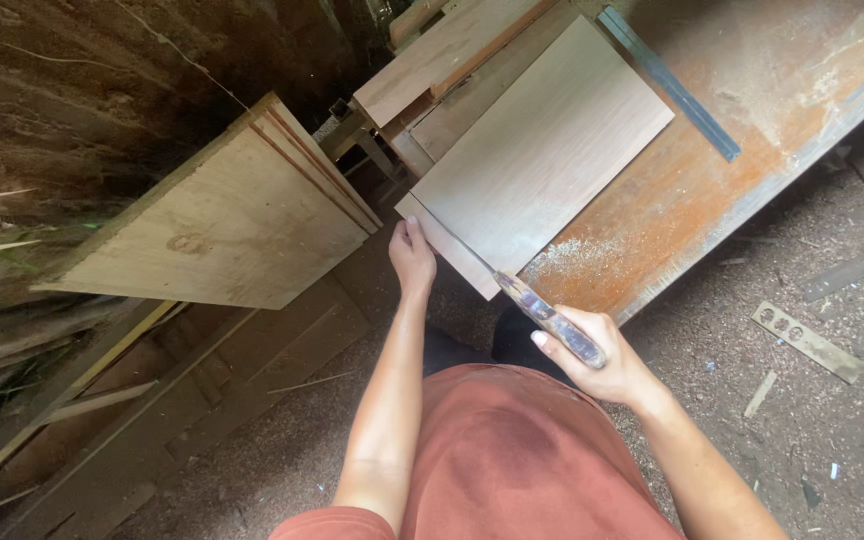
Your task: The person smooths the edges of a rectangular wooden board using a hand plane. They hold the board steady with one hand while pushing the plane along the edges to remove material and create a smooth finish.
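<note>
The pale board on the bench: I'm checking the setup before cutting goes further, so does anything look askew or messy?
The pale board lies at an angle, its near corner hanging off the bench edge, steadied by the left hand. The right hand grips a saw at that edge. Sawdust lies spilled beside it.

Soft daylight spreads over the workbench (712, 170) at upper right, flat and even, no glare. The upper left corner sinks into murky shadow. Focus stays crisp mid-frame, while straight edges bow slightly toward the borders, and the shirt (512, 460) below reads soft.
</note>
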